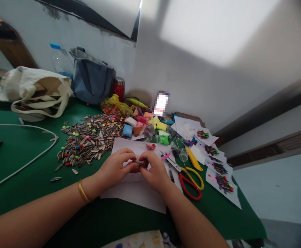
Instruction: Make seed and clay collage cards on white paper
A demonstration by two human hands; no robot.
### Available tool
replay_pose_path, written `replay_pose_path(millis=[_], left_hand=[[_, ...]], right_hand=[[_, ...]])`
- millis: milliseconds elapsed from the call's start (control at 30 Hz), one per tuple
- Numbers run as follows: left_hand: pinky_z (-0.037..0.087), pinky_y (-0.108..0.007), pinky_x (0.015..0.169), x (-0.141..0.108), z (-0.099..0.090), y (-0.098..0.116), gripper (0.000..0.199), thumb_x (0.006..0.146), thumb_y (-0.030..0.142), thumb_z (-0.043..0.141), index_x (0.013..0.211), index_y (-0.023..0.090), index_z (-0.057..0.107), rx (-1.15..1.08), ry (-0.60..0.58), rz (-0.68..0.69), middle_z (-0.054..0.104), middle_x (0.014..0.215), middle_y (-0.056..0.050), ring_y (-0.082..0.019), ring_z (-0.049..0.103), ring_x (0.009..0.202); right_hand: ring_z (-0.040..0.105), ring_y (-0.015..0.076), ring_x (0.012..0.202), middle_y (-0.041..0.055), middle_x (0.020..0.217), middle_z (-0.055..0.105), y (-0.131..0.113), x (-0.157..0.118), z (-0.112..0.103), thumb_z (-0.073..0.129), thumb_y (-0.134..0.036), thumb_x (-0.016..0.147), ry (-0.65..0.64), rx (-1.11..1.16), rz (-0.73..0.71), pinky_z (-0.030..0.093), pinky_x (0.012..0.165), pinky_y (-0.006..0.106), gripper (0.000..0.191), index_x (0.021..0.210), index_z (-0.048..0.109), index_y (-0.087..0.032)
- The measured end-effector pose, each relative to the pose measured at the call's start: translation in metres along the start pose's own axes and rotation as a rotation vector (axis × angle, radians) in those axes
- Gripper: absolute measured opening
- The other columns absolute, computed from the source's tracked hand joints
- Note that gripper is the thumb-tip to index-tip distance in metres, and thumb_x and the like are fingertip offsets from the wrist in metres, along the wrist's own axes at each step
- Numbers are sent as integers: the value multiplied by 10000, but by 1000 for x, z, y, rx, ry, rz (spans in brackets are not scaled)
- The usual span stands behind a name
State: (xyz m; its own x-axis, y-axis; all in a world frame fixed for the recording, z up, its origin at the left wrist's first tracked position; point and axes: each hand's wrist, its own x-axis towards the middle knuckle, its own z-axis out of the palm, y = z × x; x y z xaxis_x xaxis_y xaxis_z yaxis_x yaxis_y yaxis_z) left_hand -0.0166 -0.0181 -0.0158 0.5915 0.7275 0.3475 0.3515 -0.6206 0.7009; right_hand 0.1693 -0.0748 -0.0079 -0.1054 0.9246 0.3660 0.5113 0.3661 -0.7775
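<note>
Over the white paper (pixel 140 196), my left hand (pixel 119 165) and my right hand (pixel 154 170) meet, fingers closed on a small reddish-brown lump (pixel 139 162). It looks like modelling clay in clear plastic wrap, but my fingers cover much of it. Just beyond them a scrap of red clay (pixel 150 146) lies on the paper. Scissors (pixel 191 181) with one red and one yellow handle rest right of my right hand, near a yellow utility knife (pixel 194 159). A pile of striped sunflower seeds (pixel 98 137), some with coloured tips, spreads to the left of my left hand.
Coloured clay packs (pixel 137 129) lie behind the paper, near a lit phone (pixel 161 104). Paper sheets with seed figures (pixel 220 182) line the right edge. A blue bag (pixel 93 79), cream tote (pixel 41 89) and red flask (pixel 119 89) stand behind. A white cable (pixel 41 129) curves left.
</note>
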Motion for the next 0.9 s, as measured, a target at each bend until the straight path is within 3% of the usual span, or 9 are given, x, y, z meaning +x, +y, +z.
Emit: replay_pose_path(millis=[167, 300, 567, 767, 900], left_hand=[[494, -324, 918, -3, 1, 2, 100, 888, 258, 626, 900, 212, 715, 69, 138, 105, 642, 1024, -50, -191, 614, 986], [488, -310, 902, -4, -1, -2, 79, 885, 242, 633, 882, 202, 701, 89, 176, 164, 626, 1014, -56, -186, 600, 983], [428, -327, 773, 1, -7, 4, 133, 913, 257, 614, 1017, 214, 685, 265, 137, 311, 653, 888, -42, -181, 574, 824], [385, -336, 734, 2, -6, 8, 102, 940, 218, 557, 932, 208, 657, 377, 48, 426, 683, 830, -25, -174, 570, 767], [411, -331, 749, 2, -7, 5, 67, 928, 213, 583, 924, 200, 649, 299, 54, 438, 689, 839, -29, -177, 585, 783]], right_hand=[[520, 142, 687, -1, 796, 570, -4, -1, 3, 584, -154, 765, 12, -30, 50, 427, 656, 267, 157, 917, 599, -194], [514, 144, 706, -4, 800, 563, -3, -1, 1, 571, -138, 730, 13, -45, 44, 409, 658, 263, 183, 902, 593, -195], [469, 119, 635, -34, 737, 520, 2, -2, 1, 540, -144, 710, -39, 102, 173, 378, 592, 236, 194, 894, 564, -199], [409, 100, 579, -63, 669, 462, 5, -3, 1, 540, -135, 677, -81, 147, 239, 328, 540, 221, 197, 860, 555, -206], [435, 108, 621, -57, 682, 482, 9, -2, 1, 547, -140, 688, -84, 162, 256, 356, 579, 226, 158, 830, 559, -208]])
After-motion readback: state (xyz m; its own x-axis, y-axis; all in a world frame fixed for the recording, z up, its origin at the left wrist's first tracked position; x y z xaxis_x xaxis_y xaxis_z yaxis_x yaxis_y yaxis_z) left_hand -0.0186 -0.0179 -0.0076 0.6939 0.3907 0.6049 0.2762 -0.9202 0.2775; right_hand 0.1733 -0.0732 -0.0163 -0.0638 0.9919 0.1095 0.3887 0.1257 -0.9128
